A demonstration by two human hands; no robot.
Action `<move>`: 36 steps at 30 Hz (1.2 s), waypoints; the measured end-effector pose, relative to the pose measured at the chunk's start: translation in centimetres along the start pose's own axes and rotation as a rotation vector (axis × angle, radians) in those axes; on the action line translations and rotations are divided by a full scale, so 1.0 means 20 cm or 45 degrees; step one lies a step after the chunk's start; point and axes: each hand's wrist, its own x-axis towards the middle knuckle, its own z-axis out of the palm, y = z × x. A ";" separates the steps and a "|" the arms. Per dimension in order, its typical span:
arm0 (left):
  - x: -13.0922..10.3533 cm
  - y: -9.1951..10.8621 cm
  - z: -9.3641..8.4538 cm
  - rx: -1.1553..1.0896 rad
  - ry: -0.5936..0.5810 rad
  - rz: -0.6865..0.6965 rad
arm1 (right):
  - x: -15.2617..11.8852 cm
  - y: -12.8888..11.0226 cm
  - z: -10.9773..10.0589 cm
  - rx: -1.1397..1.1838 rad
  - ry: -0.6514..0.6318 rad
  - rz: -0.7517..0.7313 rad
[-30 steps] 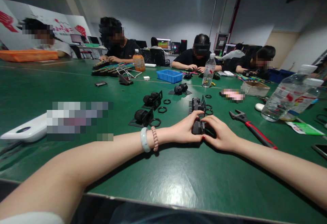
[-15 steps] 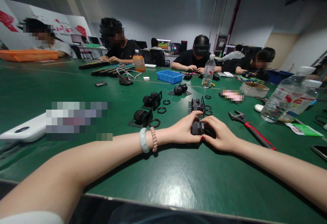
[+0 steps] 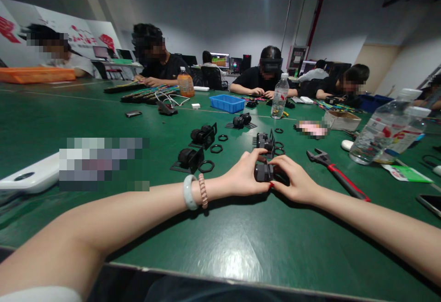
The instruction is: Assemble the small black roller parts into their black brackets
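While I follow this remotely, the green table (image 3: 220, 228) fills my lower view. A clear bottle (image 3: 381, 132) stands right of the adjustable wrench (image 3: 339, 175). Left of that wrench I see two hands meeting — the left hand (image 3: 243, 176) clasping a black part (image 3: 263, 172) between thumb and fingers, the right hand (image 3: 298, 180) pinching its wrench-side edge. So the black part sits left of the wrench, within both grips. Farther left of it — black rings (image 3: 206, 171), the smallest pieces I name.
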 end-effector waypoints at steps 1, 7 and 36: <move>0.00 0.00 0.00 0.004 0.012 -0.009 | 0.00 0.00 0.00 0.000 0.000 0.002; 0.00 0.03 -0.02 -0.022 -0.030 -0.035 | 0.00 0.00 0.00 0.005 -0.007 -0.008; 0.00 0.01 -0.01 -0.232 -0.036 -0.031 | 0.00 0.00 0.00 0.004 -0.002 -0.026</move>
